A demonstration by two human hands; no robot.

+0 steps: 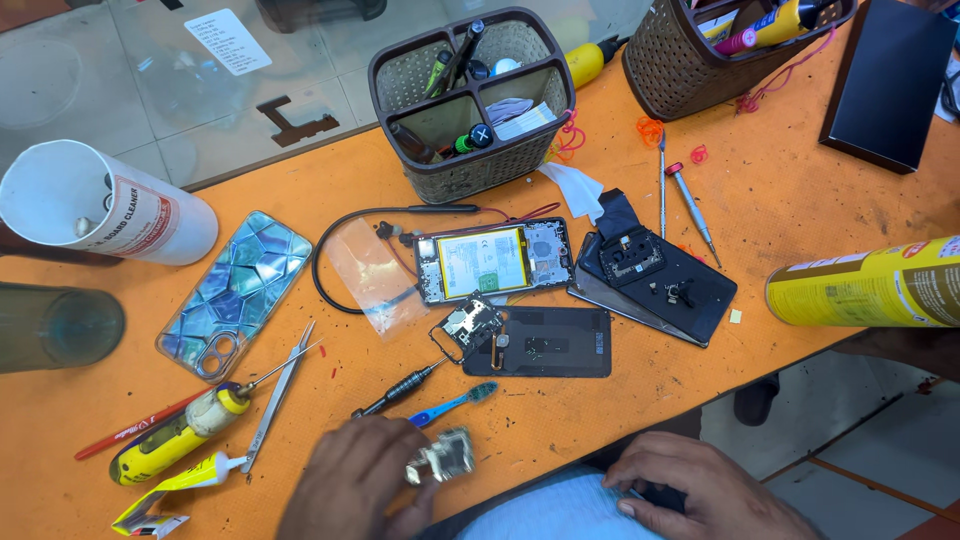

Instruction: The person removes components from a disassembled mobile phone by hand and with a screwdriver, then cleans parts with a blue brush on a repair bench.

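Left hand pinches the small silvery metal phone part at its right fingertips; right hand rests flat, fingers loose, well apart

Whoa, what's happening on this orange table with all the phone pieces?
A person sits at an orange workbench with a phone taken apart. The left hand holds a small shiny metal part near the table's front edge, while the right hand rests by the edge, holding nothing I can see. Farther back lie the opened phone with its battery showing, two dark back panels, a screwdriver, a blue toothbrush, tweezers and a shiny patterned phone case.
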